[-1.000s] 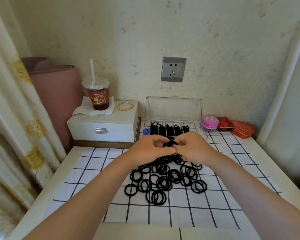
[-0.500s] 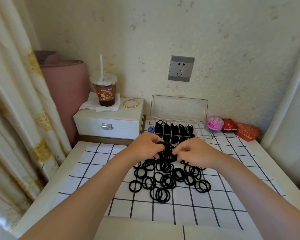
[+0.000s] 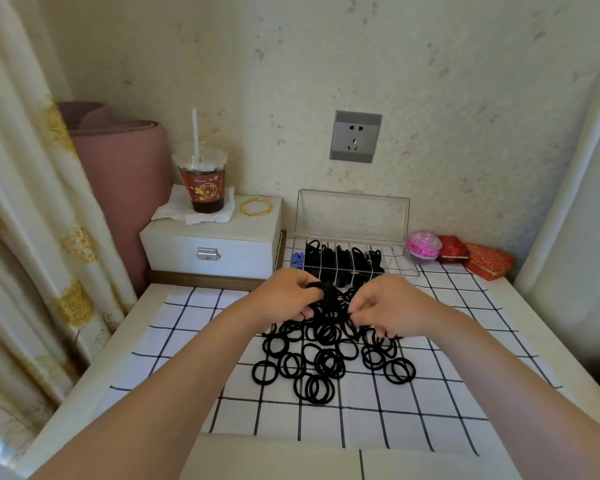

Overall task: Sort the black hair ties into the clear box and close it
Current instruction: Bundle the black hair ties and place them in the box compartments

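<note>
Left hand (image 3: 284, 301) grip holds bunched hair ties (image 3: 327, 293); right hand (image 3: 392, 306) grip pinches at the pile (image 3: 326, 362). I judge the open clear box (image 3: 352, 216) straight ahead, nearer the left.

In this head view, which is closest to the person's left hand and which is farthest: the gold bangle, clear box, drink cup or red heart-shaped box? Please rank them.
From the left hand, gripping black hair ties:
1. clear box, just behind it.
2. gold bangle, back left, on the white chest.
3. drink cup, farther back left.
4. red heart-shaped box, far right.
</note>
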